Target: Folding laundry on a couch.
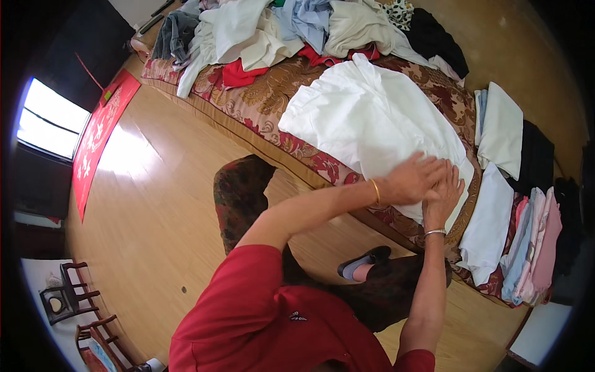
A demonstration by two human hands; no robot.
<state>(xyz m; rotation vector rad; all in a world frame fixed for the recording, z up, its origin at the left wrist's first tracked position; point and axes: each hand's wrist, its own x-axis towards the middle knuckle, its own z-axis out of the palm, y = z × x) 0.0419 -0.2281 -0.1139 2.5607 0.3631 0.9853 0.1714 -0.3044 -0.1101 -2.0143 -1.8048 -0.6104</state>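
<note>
A white cloth garment [367, 116] with a gathered edge lies spread and wrinkled on a patterned sofa or bench cushion [279, 93]. My left hand [413, 179], with a gold bracelet at the wrist, is slightly blurred over the garment's near right part, its fingers extended and overlapping my right hand. Palm down on the same part rests my right hand [444, 193], a silver-coloured bracelet at its wrist. Neither hand visibly grips the fabric, though the undersides of the fingers are hidden.
Loose clothes [241, 32] are heaped along the cushion's far side. To the right stand folded white clothes [502, 130], a folded white garment [488, 218] and a row of folded pink and blue clothes [534, 251]. Wooden chairs [76, 293] are at lower left.
</note>
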